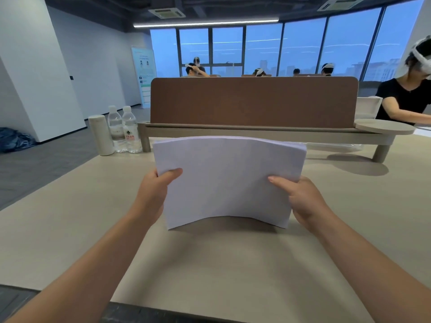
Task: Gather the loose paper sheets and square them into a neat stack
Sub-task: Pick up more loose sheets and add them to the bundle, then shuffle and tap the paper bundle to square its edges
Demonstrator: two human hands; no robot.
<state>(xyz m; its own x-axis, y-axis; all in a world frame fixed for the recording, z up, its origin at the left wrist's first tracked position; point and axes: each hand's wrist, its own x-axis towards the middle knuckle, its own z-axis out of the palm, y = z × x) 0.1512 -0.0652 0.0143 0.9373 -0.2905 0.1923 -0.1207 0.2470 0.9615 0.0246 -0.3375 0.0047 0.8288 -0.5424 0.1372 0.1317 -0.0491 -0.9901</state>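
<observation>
A stack of white paper sheets [229,180] stands upright on its lower edge above the beige table [221,264], bowed slightly toward me in the middle. My left hand [155,194] grips the stack's left side, thumb on the front face. My right hand [303,199] grips the right side the same way, thumb lying across the front. The top edges of the sheets look nearly level, with a few layers showing at the upper right corner. The fingers behind the paper are hidden.
A brown divider panel [254,101] on a low beige shelf [256,134] runs across the table behind the paper. Two water bottles [124,129] and a white cylinder [100,135] stand at the back left. A person [405,99] works at the far right.
</observation>
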